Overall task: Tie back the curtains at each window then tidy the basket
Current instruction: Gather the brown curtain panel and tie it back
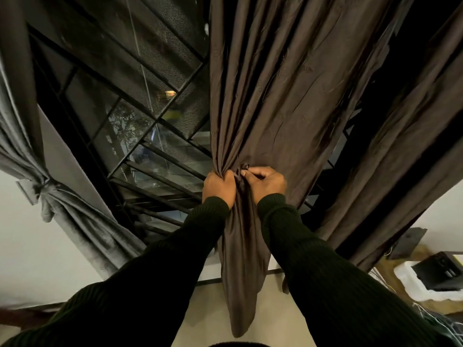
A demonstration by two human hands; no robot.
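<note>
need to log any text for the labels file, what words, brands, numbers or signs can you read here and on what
None: no readable text in the head view.
Brown pleated fabric curtain held by left hand and right hand: plain, no label.
Grey tied-back curtain: no tag text.
Black device in white foam tray: any marking too small and dark to read.

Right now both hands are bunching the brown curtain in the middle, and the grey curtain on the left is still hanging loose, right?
Not quite. In the head view the grey curtain on the left is already tied back with a band. The rest holds: the left hand and right hand both grip the gathered brown curtain in the middle.
</note>
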